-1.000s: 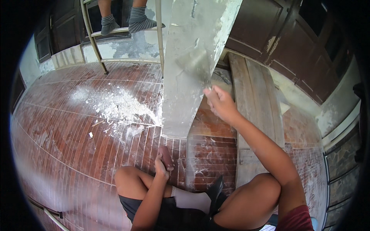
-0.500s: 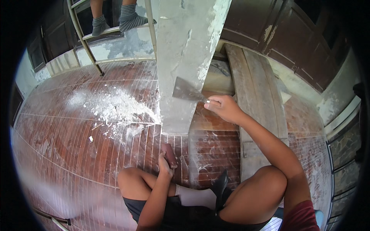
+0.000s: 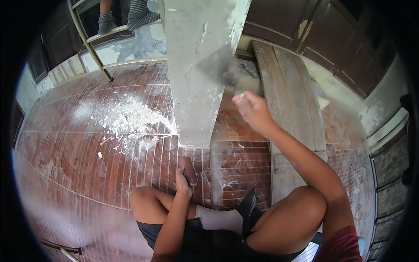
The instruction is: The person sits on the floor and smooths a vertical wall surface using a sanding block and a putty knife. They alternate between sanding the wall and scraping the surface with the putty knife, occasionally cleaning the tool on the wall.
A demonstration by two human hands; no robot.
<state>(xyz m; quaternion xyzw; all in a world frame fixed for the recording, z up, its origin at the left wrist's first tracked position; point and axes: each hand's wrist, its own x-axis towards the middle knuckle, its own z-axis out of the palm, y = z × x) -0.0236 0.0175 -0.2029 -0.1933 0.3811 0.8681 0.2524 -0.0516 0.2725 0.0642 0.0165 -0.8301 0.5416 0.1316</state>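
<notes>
I sit facing a grey, flaking pillar [image 3: 194, 118]. My right hand [image 3: 249, 108] grips a wide-bladed scraper [image 3: 218, 65], motion-blurred, its blade over the pillar's face near the right edge; whether it touches cannot be told. My left hand [image 3: 182, 181] is closed round a reddish-brown block [image 3: 189, 168], held low in front of the pillar's foot beside my bent leg. White flakes and powder [image 3: 126, 115] lie on the floor left of the pillar.
A person's socked feet [image 3: 137, 17] stand on a metal ladder [image 3: 94, 52] at upper left. Weathered planks [image 3: 292, 105] lie right of the pillar. Brown panelled doors [image 3: 331, 52] are behind. A dusty reddish boarded floor [image 3: 61, 166] surrounds me; dark railings [image 3: 388, 187] line the right.
My right hand and scraper dropped down the pillar half a second ago and have since risen again. The whole view has shifted slightly. My left hand keeps its hold on the block.
</notes>
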